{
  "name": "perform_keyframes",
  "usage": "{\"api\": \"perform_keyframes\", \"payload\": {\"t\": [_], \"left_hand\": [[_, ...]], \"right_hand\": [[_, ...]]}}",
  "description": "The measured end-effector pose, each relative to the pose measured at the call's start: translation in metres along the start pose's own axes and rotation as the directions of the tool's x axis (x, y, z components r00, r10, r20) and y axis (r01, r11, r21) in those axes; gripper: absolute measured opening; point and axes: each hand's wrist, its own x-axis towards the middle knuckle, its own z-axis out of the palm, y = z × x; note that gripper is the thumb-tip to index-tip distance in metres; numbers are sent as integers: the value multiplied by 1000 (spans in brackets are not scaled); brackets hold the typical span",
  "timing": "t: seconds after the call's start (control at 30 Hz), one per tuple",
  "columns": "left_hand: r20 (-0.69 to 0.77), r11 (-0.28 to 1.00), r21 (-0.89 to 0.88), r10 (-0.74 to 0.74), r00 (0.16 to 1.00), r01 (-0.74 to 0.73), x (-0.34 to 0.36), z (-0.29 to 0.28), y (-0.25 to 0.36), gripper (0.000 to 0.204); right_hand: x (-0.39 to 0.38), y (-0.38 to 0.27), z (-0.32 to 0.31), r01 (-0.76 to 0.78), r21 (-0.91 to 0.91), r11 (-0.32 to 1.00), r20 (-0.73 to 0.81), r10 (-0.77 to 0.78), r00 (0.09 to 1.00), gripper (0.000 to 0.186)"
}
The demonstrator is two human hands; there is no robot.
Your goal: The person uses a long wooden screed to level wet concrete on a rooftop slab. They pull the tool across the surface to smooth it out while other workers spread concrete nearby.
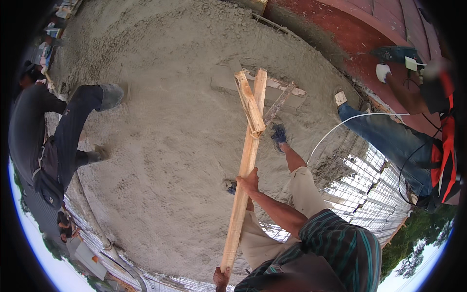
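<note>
A long-handled wooden concrete float [237,219] runs from the lower middle up across the wet grey concrete [160,146]. My right hand [249,182] is wrapped round the middle of its plank handle. Lower down, my left hand [221,277] grips the handle's near end; part of that hand is cut off by the lower edge. Nailed wooden braces [249,104] join the handle to a flat board [292,99] lying on the concrete, smeared with cement. My feet, in dark footwear [278,134], stand in the concrete beside the handle.
At left a person in dark clothes [36,117] bends over in rubber boots. At right another person in jeans [389,131] stands with a gloved hand near a cabled device [396,53]. Steel rebar mesh [369,180] borders the concrete; a thick hose [85,204] lies left.
</note>
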Motion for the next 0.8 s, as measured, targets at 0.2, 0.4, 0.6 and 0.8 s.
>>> {"api": "perform_keyframes", "payload": {"t": [0.2, 0.4, 0.6, 0.8], "left_hand": [[51, 998, -52, -32, 998, 35, -19, 33, -4, 64], [72, 993, -103, -46, 996, 53, -59, 49, 24, 62], [-26, 984, -88, 155, 988, -156, 67, 38, 93, 64], [-27, 972, -55, 226, 974, -227, 154, 6, 181, 63]], "right_hand": [[6, 1, -17, -27, 0, 1000, 66, 27, 997, 62], [-6, -32, -51, -121, -87, 989, 88, 129, 988, 61], [89, -86, -49, 78, -49, 996, -10, -78, 997, 65], [166, -157, -44, 157, -87, 984, -90, -164, 982, 73]]}}
